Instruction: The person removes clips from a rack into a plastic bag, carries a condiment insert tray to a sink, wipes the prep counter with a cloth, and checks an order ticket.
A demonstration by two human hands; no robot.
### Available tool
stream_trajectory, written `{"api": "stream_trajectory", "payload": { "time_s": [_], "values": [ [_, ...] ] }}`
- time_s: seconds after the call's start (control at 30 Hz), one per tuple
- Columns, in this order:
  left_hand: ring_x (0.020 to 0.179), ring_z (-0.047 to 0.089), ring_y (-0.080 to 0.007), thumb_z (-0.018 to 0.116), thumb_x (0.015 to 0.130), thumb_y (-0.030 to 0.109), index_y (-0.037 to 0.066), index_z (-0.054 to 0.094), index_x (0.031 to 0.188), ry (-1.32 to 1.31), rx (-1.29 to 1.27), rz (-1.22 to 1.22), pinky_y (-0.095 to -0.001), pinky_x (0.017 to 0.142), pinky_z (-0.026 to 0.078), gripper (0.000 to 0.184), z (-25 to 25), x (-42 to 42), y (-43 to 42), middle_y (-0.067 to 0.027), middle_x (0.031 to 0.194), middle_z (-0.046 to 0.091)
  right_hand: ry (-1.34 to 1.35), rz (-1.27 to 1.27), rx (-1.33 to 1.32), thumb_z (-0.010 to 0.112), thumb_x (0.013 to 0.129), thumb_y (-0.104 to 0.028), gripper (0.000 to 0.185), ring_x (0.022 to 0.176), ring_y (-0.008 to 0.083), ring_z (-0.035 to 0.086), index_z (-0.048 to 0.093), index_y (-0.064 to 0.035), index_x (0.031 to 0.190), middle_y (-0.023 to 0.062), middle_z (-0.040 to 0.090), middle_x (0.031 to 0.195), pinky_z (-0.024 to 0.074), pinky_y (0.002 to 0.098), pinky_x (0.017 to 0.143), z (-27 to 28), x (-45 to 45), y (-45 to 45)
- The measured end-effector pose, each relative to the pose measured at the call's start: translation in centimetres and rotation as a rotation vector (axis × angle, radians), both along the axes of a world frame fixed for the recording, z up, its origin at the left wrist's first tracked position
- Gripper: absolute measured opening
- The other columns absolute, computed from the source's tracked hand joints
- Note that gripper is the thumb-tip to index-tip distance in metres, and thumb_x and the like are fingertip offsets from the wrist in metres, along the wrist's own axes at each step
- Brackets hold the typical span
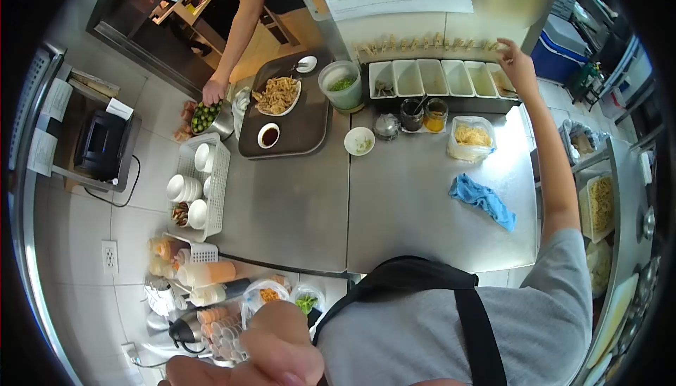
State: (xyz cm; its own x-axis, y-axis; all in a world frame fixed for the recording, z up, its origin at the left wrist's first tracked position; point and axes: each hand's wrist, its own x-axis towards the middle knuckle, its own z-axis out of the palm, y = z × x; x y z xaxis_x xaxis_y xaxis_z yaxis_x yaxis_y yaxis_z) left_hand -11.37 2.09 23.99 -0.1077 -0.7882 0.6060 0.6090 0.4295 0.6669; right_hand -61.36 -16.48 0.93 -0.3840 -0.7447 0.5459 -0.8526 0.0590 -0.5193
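Observation:
My right arm stretches forward to the far wall. There my right hand (519, 71) pinches at the end of a row of wooden clothespins (436, 40), above the white bins (458, 78). Close to the camera at the lower edge, my left hand (274, 351) has its fingers curled, and whatever they may hold is hidden. Near my right arm on the steel counter (401, 210) are a tub of yellow shreds (472, 136) and a crumpled blue cloth (483, 201).
A brown tray (303, 133) carries fried food (276, 95) and dark sauce (267, 136). Another person's hand (215, 91) reaches into a bowl of green fruit (204, 118). A basket of white bowls (215, 203) and squeeze bottles (204, 273) line the left. Shelving stands right.

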Motion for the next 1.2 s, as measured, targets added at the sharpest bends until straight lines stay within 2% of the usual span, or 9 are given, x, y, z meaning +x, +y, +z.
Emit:
{"api": "stream_trajectory", "payload": {
  "time_s": [0.1, 0.17, 0.3, 0.4, 0.6, 0.7, 0.77, 0.97, 1.2],
  "values": [
    [0.060, 0.050, -0.0106, 0.054, 0.086, -0.006, 0.014, 0.058, 0.114, 0.165, 0.177, 0.084, -0.0240, 0.075, 0.041, 0.034, 0.4, -3.4, 1.9, -0.0014, 0.082, 0.051, 0.159, 0.043, 0.062, 0.061, 0.080, -0.003, 0.031, 0.081, 0.0342, 0.065, 0.053, -0.0105, 0.109, 0.0146, 0.068, 0.091, 0.0509, 0.0426, 0.071, -0.5, -2.8, -3.9],
    [0.071, 0.060, -0.0160, 0.052, 0.088, -0.006, 0.006, 0.056, 0.117, 0.667, 0.226, -0.502, -0.0300, 0.075, 0.049, 0.032, -3.1, 0.4, 2.2, -0.0088, 0.090, 0.059, 0.287, 0.010, 0.172, 0.056, 0.082, -0.005, 0.022, 0.082, 0.0372, 0.064, 0.051, -0.0098, 0.103, 0.0158, 0.067, 0.088, 0.0498, 0.0456, 0.071, -1.4, -4.5, -6.0],
    [0.078, 0.051, -0.0236, 0.066, 0.077, 0.014, 0.014, 0.047, 0.110, 0.122, -0.136, -0.496, -0.0367, 0.063, 0.044, 0.038, -8.6, -1.9, -2.4, -0.0091, 0.107, 0.047, 0.473, -0.047, 0.346, 0.047, 0.086, -0.009, 0.010, 0.081, 0.0405, 0.063, 0.049, -0.0096, 0.096, 0.0189, 0.065, 0.083, 0.0483, 0.0492, 0.070, -3.6, -7.6, -10.7],
    [0.079, 0.050, -0.0169, 0.047, 0.081, 0.008, -0.001, 0.048, 0.116, -0.205, 0.342, -0.322, -0.0283, 0.074, 0.041, 0.035, -12.2, -6.3, -2.9, -0.0079, 0.095, 0.051, 0.477, -0.001, 0.389, 0.047, 0.087, -0.012, 0.012, 0.081, 0.0407, 0.063, 0.051, -0.0114, 0.098, 0.0189, 0.065, 0.083, 0.0487, 0.0495, 0.071, -3.3, -7.3, -11.5],
    [0.075, 0.052, -0.0099, 0.057, 0.092, 0.015, 0.008, 0.060, 0.116, -0.964, 0.530, -0.258, -0.0255, 0.073, 0.045, 0.026, -31.0, -9.8, -3.8, -0.0029, 0.088, 0.055, 0.443, 0.138, -0.180, 0.065, 0.078, -0.007, 0.034, 0.078, 0.0374, 0.065, 0.059, -0.0156, 0.110, 0.0105, 0.067, 0.078, 0.0510, 0.0434, 0.070, -1.3, -1.8, -3.3],
    [0.074, 0.056, -0.0148, 0.063, 0.087, 0.016, 0.009, 0.065, 0.110, -1.208, 0.425, -0.211, -0.0274, 0.072, 0.047, 0.025, -34.2, -10.3, -3.2, -0.0045, 0.083, 0.056, -0.120, 0.252, 0.339, 0.066, 0.081, -0.016, 0.007, 0.066, 0.0279, 0.065, 0.068, -0.0106, 0.085, 0.0083, 0.067, 0.071, 0.0504, 0.0371, 0.062, -2.8, 2.9, 7.3],
    [0.077, 0.057, -0.0184, 0.066, 0.084, 0.018, 0.011, 0.067, 0.109, -1.341, 0.322, -0.141, -0.0303, 0.074, 0.048, 0.025, -34.9, -11.2, -4.2, -0.0072, 0.085, 0.056, -0.096, 0.317, 0.831, 0.071, 0.078, -0.023, 0.017, 0.065, 0.0234, 0.065, 0.069, -0.0122, 0.091, 0.0070, 0.067, 0.070, 0.0505, 0.0348, 0.062, -8.5, 3.4, 13.5],
    [0.093, 0.051, -0.0261, 0.071, 0.076, 0.019, 0.018, 0.070, 0.105, -1.358, -0.231, 0.112, -0.0396, 0.078, 0.046, 0.029, -35.3, -16.0, -4.8, -0.0063, 0.092, 0.053, -0.220, 0.315, 0.704, 0.070, 0.063, -0.009, 0.032, 0.074, 0.0282, 0.067, 0.070, -0.0007, 0.094, 0.0178, 0.069, 0.089, 0.0530, 0.0363, 0.071, -13.8, 11.7, 22.9],
    [0.099, 0.050, -0.0300, 0.076, 0.066, 0.019, 0.017, 0.061, 0.112, -1.372, -0.359, 0.080, -0.0404, 0.085, 0.043, 0.048, -39.0, -16.7, -6.3, -0.0108, 0.100, 0.051, -0.192, 0.331, 0.694, 0.078, 0.073, -0.033, 0.048, 0.082, 0.0267, 0.066, 0.066, -0.0079, 0.112, 0.0164, 0.068, 0.103, 0.0523, 0.0367, 0.076, -10.1, 7.8, 18.9]
  ]
}}
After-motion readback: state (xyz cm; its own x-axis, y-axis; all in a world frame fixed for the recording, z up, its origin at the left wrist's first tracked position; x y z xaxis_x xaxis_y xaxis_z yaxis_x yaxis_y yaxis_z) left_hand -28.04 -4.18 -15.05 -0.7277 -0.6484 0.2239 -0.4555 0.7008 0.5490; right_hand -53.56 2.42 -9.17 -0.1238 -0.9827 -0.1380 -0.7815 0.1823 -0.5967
